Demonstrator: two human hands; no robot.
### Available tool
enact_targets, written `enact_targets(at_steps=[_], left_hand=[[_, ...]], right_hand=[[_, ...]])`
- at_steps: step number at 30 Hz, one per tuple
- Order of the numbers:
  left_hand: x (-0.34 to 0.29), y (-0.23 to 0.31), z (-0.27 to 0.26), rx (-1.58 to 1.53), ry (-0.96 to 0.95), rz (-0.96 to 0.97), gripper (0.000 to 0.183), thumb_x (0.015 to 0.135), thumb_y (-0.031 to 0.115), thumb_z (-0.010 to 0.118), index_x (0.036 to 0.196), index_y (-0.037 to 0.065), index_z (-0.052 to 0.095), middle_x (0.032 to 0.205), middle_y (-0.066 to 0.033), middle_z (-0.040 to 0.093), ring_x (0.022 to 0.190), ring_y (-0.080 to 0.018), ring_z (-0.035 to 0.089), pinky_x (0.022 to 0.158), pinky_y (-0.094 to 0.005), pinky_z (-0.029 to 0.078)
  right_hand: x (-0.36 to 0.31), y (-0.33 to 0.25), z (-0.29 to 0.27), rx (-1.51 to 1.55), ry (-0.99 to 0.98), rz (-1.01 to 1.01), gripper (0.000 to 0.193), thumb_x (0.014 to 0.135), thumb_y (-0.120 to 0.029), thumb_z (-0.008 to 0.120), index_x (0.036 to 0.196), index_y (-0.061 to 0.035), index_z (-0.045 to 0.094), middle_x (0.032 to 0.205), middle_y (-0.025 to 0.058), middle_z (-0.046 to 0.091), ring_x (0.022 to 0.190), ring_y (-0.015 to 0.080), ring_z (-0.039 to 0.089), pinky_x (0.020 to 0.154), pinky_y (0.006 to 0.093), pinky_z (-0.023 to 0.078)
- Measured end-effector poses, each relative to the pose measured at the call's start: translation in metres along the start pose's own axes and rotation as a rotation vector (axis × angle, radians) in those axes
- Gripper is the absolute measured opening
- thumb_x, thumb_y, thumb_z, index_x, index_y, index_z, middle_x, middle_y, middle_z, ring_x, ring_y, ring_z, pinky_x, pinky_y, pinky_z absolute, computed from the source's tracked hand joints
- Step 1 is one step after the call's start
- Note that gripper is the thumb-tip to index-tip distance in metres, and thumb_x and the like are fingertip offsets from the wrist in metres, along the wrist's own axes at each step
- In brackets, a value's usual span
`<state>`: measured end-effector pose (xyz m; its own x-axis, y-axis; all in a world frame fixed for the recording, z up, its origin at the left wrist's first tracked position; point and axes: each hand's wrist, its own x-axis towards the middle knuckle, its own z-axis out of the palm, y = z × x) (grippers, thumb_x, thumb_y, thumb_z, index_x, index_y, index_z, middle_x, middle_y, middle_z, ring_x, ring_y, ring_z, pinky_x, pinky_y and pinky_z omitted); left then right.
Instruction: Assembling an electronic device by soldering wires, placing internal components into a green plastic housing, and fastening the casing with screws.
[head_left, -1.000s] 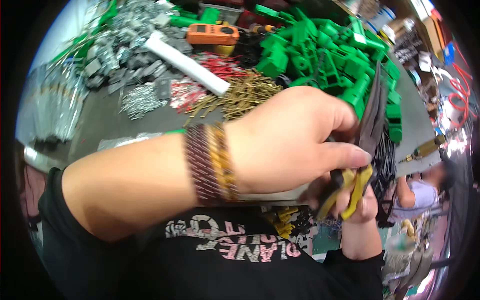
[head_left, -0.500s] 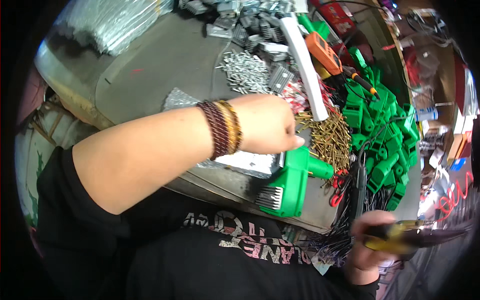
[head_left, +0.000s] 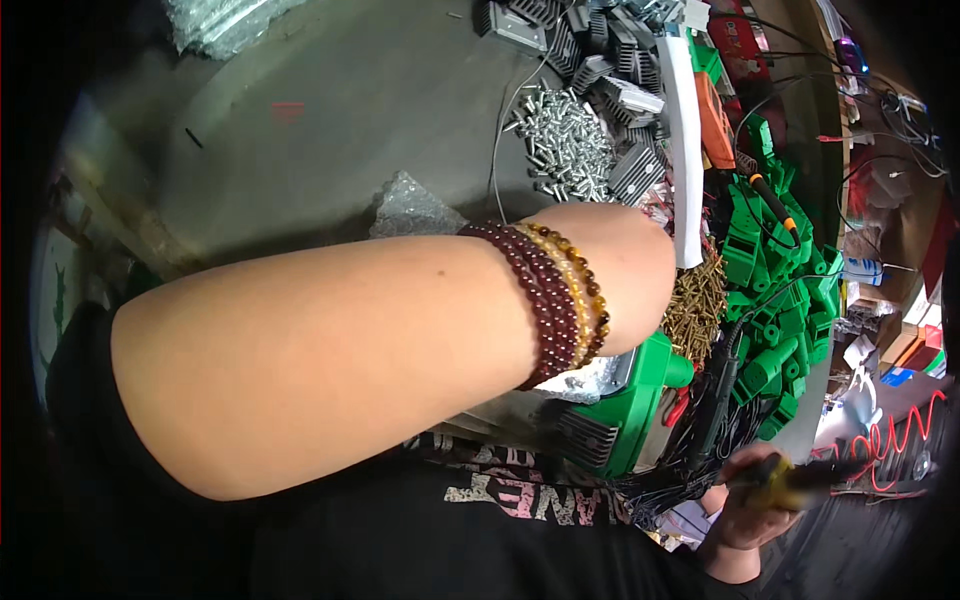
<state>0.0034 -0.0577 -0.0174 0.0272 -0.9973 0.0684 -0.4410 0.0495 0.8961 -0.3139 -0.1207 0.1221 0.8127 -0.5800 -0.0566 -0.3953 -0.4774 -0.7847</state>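
My left hand (head_left: pixel 632 275), with bead bracelets at the wrist, reaches over the bench beside a pile of brass-coloured pins (head_left: pixel 697 312). Its fingers are hidden behind the back of the hand, so I cannot tell whether it holds anything. Just below it lies a green plastic housing (head_left: pixel 640 400) with a dark ribbed piece at its near end, partly covered by my forearm. At the lower right, my right hand (head_left: pixel 748 515) is closed around a yellow-and-black hand tool (head_left: pixel 775 482), blurred by motion and pointing right.
Silver screws (head_left: pixel 570 145) and grey finned metal blocks (head_left: pixel 625 95) lie at the back. A white strip (head_left: pixel 683 150) stands beside an orange meter (head_left: pixel 714 120). Green housings (head_left: pixel 770 340) are heaped at the right, near black wires (head_left: pixel 680 465). Bubble wrap (head_left: pixel 412 205) lies behind my forearm.
My left hand and forearm have moved right and now loom larger. The view has shifted, with the green housing appearing further right. My right hand still grips the yellow-and-black tool.
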Motion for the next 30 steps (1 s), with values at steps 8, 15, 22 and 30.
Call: enact_targets(at_steps=[8, 15, 22, 30], left_hand=[[-0.001, -0.002, 0.005, -0.015, 0.024, 0.007, 0.017, 0.082, 0.007, 0.053, 0.088, -0.005, 0.064, 0.087, -0.0251, 0.069, 0.086, -0.0428, 0.068, 0.078, -0.0502, 0.053], [0.001, 0.003, 0.001, 0.051, 0.032, 0.062, 0.017, 0.081, 0.007, 0.053, 0.086, -0.006, 0.063, 0.084, -0.0252, 0.068, 0.083, -0.0432, 0.068, 0.074, -0.0500, 0.054], [0.004, -0.009, 0.013, -0.027, 0.118, 0.118, 0.015, 0.082, 0.006, 0.052, 0.083, -0.006, 0.063, 0.080, -0.0259, 0.067, 0.081, -0.0445, 0.067, 0.073, -0.0506, 0.053], [-0.004, -0.005, 0.005, -0.046, 0.104, 0.152, 0.015, 0.082, 0.006, 0.054, 0.082, -0.008, 0.060, 0.080, -0.0270, 0.066, 0.079, -0.0443, 0.067, 0.072, -0.0504, 0.053]], right_hand=[[0.016, 0.027, 0.009, -0.746, -0.416, -0.259, 0.065, 0.080, -0.017, 0.072, 0.138, 0.0037, 0.050, 0.100, 0.0227, 0.067, 0.076, 0.0381, 0.067, 0.068, 0.0431, 0.055], [-0.028, 0.021, 0.012, -0.025, 0.265, -0.007, 0.078, 0.096, -0.064, 0.054, 0.133, 0.0052, 0.047, 0.098, 0.0202, 0.063, 0.075, 0.0245, 0.066, 0.062, 0.0318, 0.054], [0.009, 0.032, 0.020, -0.882, -0.347, -0.184, 0.055, 0.080, -0.015, 0.064, 0.131, 0.0049, 0.056, 0.103, 0.0214, 0.068, 0.083, 0.0375, 0.068, 0.071, 0.0407, 0.054], [-0.016, -0.001, -0.026, 0.279, 0.280, 0.372, 0.060, 0.090, -0.049, 0.054, 0.116, 0.0044, 0.065, 0.090, 0.0156, 0.071, 0.078, 0.0313, 0.069, 0.068, 0.0451, 0.056]])
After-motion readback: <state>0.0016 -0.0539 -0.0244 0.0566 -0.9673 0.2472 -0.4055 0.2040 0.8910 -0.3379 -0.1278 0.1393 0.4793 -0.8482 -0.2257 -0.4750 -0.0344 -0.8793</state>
